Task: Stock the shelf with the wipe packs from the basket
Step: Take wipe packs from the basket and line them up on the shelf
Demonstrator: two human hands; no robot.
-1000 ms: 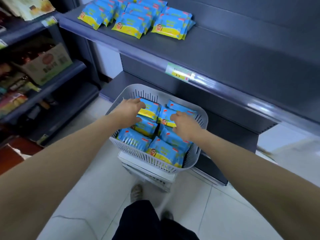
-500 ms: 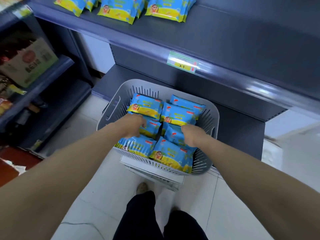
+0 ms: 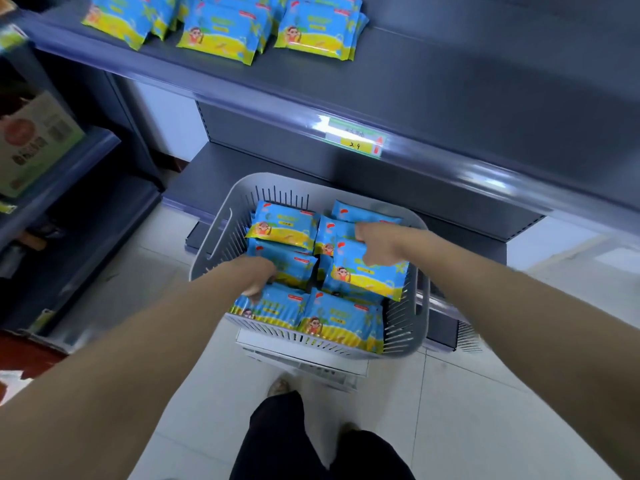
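- Head view: right hand (image 3: 379, 244) has its fingers pinching the top edge of a wipe pack (image 3: 369, 271), tilted up clear of its neighbours, likely so it lifts free.
- Left hand (image 3: 258, 277) curls down onto a second pack (image 3: 292, 266); whether those fingers have closed is hidden.
- Both sit inside the basket (image 3: 216, 247), with more packs around the fingers.
- Beyond the fingertips, the shelf (image 3: 433, 74) carries stocked packs (image 3: 221, 32), with bare room beside them.

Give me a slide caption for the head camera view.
Both hands, left and right, grasp wipe packs in the basket.
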